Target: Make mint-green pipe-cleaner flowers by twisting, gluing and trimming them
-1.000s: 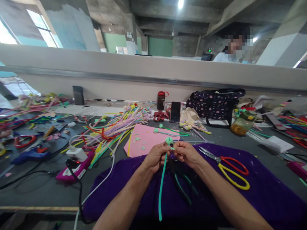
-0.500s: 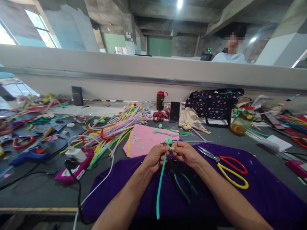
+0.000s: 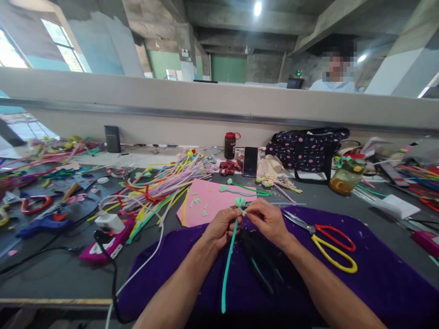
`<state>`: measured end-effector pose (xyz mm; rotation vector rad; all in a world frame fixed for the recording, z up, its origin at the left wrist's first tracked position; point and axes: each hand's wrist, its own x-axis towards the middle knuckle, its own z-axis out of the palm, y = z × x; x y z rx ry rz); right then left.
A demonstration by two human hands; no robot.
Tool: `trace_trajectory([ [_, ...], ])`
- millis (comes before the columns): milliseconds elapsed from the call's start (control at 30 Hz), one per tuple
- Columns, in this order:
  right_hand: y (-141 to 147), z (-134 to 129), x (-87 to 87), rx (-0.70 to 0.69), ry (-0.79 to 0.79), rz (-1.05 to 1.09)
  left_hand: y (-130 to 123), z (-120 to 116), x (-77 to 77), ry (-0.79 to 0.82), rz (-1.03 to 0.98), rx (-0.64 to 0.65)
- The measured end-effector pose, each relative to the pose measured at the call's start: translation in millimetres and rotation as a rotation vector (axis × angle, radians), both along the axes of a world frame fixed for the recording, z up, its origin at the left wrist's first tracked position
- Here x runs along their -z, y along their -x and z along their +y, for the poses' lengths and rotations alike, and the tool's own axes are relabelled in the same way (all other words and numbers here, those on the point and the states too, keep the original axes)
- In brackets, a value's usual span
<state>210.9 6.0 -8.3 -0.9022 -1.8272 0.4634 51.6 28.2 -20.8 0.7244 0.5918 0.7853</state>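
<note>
My left hand [image 3: 222, 228] is closed around a pipe-cleaner flower [image 3: 240, 202], just under its rounded mint-green head. Its long green stem [image 3: 225, 278] hangs down toward me over the purple cloth [image 3: 192, 265]. Thumb and fingers of my right hand [image 3: 269, 221] pinch at the base of the head, where a small pale green piece [image 3: 244, 212] partly shows between the hands. Dark-handled pliers [image 3: 262, 269] lie on the cloth below my hands. Scissors [image 3: 313, 229] with one red and one yellow handle rest to the right.
A pink sheet [image 3: 209, 196] with green scraps and green stems lies beyond my hands. Bundled pipe cleaners [image 3: 181, 178], a power strip [image 3: 109, 246] and a glue gun [image 3: 44, 226] are leftward. At the back stand a phone [image 3: 250, 161], bottle [image 3: 230, 146] and bag [image 3: 305, 151].
My right hand has turned slightly, its fingers bending in closer to the flower's base, and the pale green piece shows less. My left hand keeps its hold.
</note>
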Motion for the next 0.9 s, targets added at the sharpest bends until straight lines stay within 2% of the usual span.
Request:
trace_trajectory([
  [167, 1, -4, -3.8, -0.013, -0.019, -0.049, 0, -1, -0.6, 0.013, 0.022, 0.002],
  [300, -5, -1, -9.4, 0.008, 0.031, -0.088, 1, 0, -0.9, 0.008, 0.036, 0.043],
  [500, -21, 7, -17.5, 0.069, 0.330, 0.137, 2, 0, -1.6, 0.037, 0.073, 0.010],
  [567, -24, 8, -18.7, 0.074, 0.376, 0.183, 2, 0, -1.8, 0.044, 0.080, 0.019],
  [733, -26, 8, -20.5, 0.028, 0.363, 0.152, 1, 0, -3.6, 0.046, 0.088, 0.050],
  [900, -28, 9, -22.1, 0.049, 0.354, 0.140, 1, 0, -3.9, 0.043, 0.125, 0.069],
])
